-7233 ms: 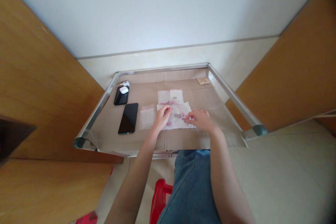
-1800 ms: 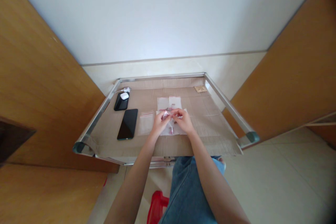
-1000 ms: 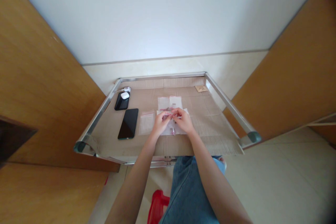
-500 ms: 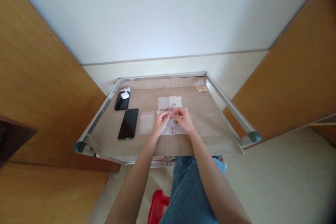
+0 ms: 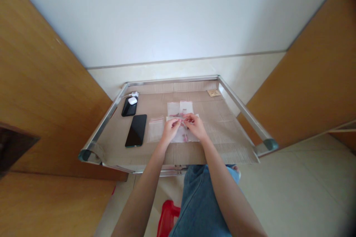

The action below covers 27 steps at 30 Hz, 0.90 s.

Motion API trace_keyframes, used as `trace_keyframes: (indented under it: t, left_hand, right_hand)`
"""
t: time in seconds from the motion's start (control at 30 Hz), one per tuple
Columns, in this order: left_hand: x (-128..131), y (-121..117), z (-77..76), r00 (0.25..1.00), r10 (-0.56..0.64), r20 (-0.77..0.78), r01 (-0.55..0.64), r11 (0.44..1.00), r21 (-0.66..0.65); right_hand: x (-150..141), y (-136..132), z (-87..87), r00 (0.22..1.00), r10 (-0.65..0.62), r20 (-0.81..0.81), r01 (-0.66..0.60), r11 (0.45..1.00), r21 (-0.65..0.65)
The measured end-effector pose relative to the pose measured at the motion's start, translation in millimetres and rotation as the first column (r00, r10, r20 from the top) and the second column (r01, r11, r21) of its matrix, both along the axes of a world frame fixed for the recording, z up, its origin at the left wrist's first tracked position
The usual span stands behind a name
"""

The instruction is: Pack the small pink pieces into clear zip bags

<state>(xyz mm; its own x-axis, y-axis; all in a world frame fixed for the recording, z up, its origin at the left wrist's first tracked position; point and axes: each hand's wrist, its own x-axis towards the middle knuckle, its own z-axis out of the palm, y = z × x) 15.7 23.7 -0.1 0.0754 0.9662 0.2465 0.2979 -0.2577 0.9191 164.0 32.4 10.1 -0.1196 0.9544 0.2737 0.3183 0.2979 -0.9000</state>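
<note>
Pink strand [image 5: 180, 119]: light and limp, best held near its ends, as the left hand [image 5: 171, 129] and right hand [image 5: 196, 126] pinch it between closed fingers.

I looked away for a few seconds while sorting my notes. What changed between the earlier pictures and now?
The right hand moved left, from the right side of the white paper to beside the left hand. Both hands now sit close together above the small pink pieces. The black phone and clear bag stayed put.
</note>
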Motion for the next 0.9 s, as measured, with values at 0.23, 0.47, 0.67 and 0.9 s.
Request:
trace_keyframes:
  t: [0.23, 0.47, 0.67, 0.9]
  left_hand:
    - [0.1, -1.7, 3.9, 0.999, -0.006, 0.031, 0.006, 1.0, 0.005]
    - [-1.1, -1.7, 2.1, 0.988, 0.078, 0.135, -0.072, 0.996, -0.044]
    - [0.9, -0.5, -0.5, 0.995, 0.036, 0.095, -0.033, 0.999, -0.033]
    - [2.0, -8.0, -0.7, 0.988, 0.151, 0.017, -0.152, 0.979, 0.135]
  right_hand:
    - [1.1, 0.4, 1.6, 1.0, 0.0, -0.027, 0.0, 1.0, 0.006]
    - [6.9, 0.0, 1.0, 0.992, 0.052, -0.119, -0.057, 0.998, -0.038]
    - [6.9, -0.2, 3.8, 0.98, 0.036, -0.198, -0.042, 0.999, -0.021]
    - [6.6, 2.4, 4.3, 0.966, -0.025, -0.259, 0.02, 1.0, -0.021]
